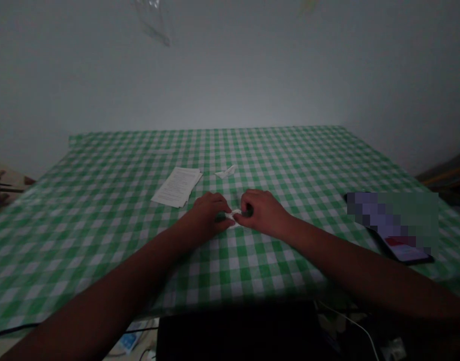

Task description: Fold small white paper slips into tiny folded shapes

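Note:
Between my two hands, low over the table, is a small folded piece of white paper [235, 212]. My left hand [210, 213] pinches its left side with thumb and fingertips. From the right, my right hand [262, 210] grips the other side, fingers curled and thumb pressed in. The fingers cover much of the paper, so its exact shape is hidden. Just beyond my hands lies a folded white paper piece [225, 172] with a pointed end, like a small paper boat. Left of it rests a short stack of printed sheets [177, 186].
A green and white checked cloth [290, 165] covers the table. On the right lies a phone [406, 250], partly blurred out. A pale wall [230, 75] stands behind the table. Below the front edge are a dark seat-like shape [237, 331] and a white cable [359, 326].

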A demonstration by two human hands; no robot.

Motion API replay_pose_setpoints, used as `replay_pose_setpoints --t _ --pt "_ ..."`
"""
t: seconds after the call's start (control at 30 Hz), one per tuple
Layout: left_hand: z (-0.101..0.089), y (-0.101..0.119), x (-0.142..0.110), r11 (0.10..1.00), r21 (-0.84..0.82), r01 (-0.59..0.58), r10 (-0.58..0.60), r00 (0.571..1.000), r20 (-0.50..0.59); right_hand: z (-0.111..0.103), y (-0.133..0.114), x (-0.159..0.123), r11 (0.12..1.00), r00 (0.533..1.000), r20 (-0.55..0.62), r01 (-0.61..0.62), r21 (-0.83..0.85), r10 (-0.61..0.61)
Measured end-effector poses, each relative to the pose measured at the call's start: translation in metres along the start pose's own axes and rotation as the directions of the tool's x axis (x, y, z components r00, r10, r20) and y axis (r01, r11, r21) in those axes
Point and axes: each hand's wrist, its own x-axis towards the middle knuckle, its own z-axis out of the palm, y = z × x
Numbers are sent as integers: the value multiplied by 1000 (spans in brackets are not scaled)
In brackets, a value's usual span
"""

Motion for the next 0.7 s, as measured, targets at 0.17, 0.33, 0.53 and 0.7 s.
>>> replay_pose_setpoints --t 0.17,0.33,0.53,0.7 --pt "2 -4 0 1000 6 8 -8 1000 9 3 3 2 995 998 -24 -48 83 50" --pt "2 -8 -1 1000 -6 -21 21 1000 21 3 8 4 986 995 -79 -44 163 58" --pt "-1 -9 -2 1000 -24 -8 9 999 43 3 3 3 993 998 -26 -56 101 59" --pt "-3 -11 -4 998 -55 -9 12 998 68 4 -1 2 997 998 -11 -56 47 56"
